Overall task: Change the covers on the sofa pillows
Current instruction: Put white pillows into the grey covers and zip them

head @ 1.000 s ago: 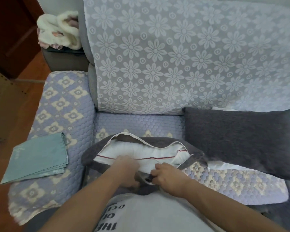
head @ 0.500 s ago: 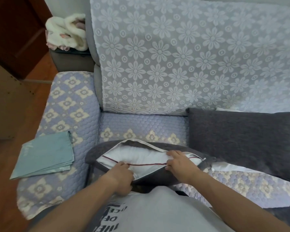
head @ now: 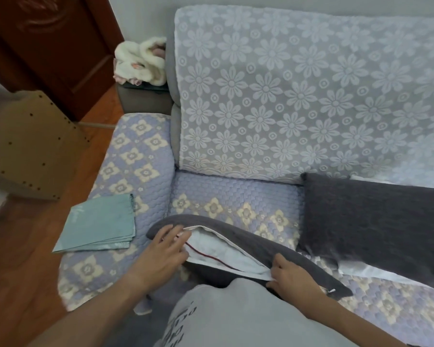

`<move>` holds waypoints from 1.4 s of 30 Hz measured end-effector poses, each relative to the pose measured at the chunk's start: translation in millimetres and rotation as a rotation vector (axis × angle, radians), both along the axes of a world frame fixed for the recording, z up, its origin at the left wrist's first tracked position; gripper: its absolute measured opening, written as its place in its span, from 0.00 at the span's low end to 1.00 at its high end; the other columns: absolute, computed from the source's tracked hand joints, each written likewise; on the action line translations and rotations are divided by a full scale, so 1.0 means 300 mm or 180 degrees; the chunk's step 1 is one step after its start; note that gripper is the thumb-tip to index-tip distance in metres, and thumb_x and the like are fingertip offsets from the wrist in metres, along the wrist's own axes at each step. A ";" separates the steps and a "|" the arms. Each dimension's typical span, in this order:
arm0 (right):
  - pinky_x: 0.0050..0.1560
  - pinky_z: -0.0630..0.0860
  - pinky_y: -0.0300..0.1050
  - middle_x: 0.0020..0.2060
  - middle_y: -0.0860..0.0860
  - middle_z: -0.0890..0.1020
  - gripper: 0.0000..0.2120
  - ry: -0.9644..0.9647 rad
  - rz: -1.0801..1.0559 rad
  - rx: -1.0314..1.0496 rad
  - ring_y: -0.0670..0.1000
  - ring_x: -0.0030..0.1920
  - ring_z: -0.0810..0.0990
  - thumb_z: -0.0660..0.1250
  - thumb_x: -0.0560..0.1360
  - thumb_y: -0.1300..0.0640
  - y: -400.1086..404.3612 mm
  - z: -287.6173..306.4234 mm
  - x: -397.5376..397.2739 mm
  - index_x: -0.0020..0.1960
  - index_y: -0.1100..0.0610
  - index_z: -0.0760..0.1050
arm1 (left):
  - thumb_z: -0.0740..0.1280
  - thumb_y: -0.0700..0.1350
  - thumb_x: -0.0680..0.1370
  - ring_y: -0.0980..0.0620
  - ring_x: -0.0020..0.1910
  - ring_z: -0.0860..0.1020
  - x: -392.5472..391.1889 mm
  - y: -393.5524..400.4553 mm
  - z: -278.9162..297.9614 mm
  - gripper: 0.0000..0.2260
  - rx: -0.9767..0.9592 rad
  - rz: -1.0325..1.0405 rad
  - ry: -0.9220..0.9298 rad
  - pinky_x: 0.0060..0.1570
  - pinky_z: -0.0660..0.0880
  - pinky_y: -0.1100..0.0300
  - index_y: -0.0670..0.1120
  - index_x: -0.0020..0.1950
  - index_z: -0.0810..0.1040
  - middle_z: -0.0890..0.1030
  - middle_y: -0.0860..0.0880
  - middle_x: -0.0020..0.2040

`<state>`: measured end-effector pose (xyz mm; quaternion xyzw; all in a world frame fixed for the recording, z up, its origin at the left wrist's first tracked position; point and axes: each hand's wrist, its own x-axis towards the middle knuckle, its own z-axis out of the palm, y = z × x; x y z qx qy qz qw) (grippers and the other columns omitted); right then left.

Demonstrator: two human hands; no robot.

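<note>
Meanwhile, left hand (head: 164, 249) lies flat-fingered on the white insert (head: 226, 254) at the opening's left end; right hand (head: 290, 274) pinches the grey cover (head: 273, 242) rightward.

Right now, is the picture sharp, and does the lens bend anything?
Head view: soft even light, no glare; left hand slightly motion-blurred, right hand sharper; wide lens tilts the sofa back and door; corners look softer.

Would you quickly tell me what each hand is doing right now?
Left hand: open, fingers spread at the left end of the opened grey cover.
Right hand: gripping the cover's white-lined edge near the zipper end.
</note>
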<state>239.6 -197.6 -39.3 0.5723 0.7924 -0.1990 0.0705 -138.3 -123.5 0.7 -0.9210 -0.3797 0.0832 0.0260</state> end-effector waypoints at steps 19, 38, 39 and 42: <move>0.64 0.74 0.57 0.69 0.51 0.70 0.20 -0.0039 -0.1298 0.0181 0.56 0.64 0.72 0.70 0.71 0.39 -0.160 0.055 0.218 0.59 0.47 0.74 | 0.67 0.47 0.79 0.44 0.67 0.75 -0.027 0.093 -0.120 0.05 -0.1133 0.1143 -0.0738 0.62 0.73 0.46 0.50 0.52 0.82 0.74 0.48 0.72; 0.54 0.80 0.52 0.61 0.53 0.77 0.27 -0.0817 -0.1497 0.0267 0.57 0.55 0.79 0.73 0.68 0.67 -0.125 0.060 0.237 0.65 0.54 0.74 | 0.66 0.53 0.81 0.47 0.71 0.67 -0.068 0.166 -0.023 0.05 -0.1938 0.1535 -0.0551 0.70 0.66 0.48 0.60 0.51 0.81 0.67 0.55 0.76; 0.50 0.80 0.51 0.59 0.52 0.78 0.25 -0.0775 -0.1436 0.0351 0.57 0.52 0.79 0.74 0.68 0.67 -0.127 0.062 0.249 0.63 0.55 0.76 | 0.66 0.53 0.81 0.48 0.71 0.68 -0.068 0.162 -0.032 0.07 -0.1797 0.1557 -0.0550 0.69 0.66 0.49 0.59 0.55 0.83 0.69 0.56 0.75; 0.43 0.80 0.49 0.52 0.52 0.81 0.20 -0.0764 -0.1456 0.0455 0.56 0.48 0.80 0.76 0.68 0.66 -0.142 0.078 0.270 0.57 0.55 0.79 | 0.67 0.53 0.81 0.51 0.67 0.71 -0.047 0.151 -0.049 0.09 -0.1411 0.1552 -0.0833 0.66 0.68 0.51 0.58 0.57 0.85 0.76 0.59 0.69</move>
